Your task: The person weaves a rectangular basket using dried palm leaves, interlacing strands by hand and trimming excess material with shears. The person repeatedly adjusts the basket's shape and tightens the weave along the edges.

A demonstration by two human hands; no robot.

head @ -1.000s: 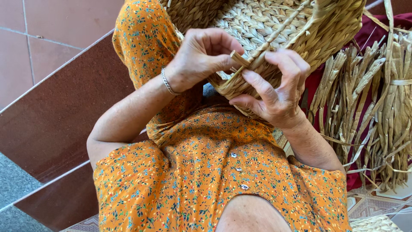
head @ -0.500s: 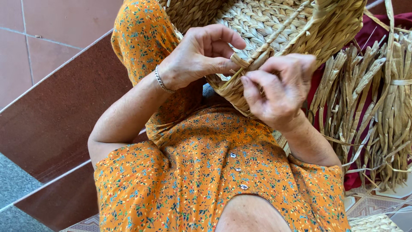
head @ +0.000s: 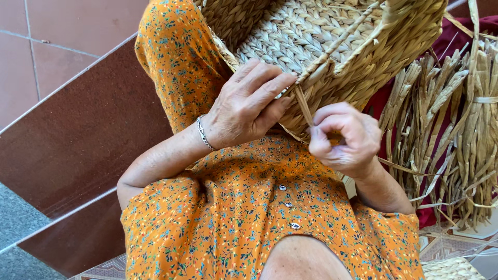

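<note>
While the right hand (head: 345,137) pinches a flat straw strand (head: 304,106) at the woven basket (head: 332,46) rim, the left hand (head: 249,101) grips that rim beside it. Orange floral fabric (head: 249,207) lies beneath; bundled dried reeds (head: 456,124) stand beyond, right.

The woven basket (head: 332,46) rested on the person's lap, against the orange flowered dress (head: 249,207). Beside it, bundles of dried straw (head: 456,124) lay on a dark red cloth (head: 430,218) above the patterned floor (head: 446,243)
</note>
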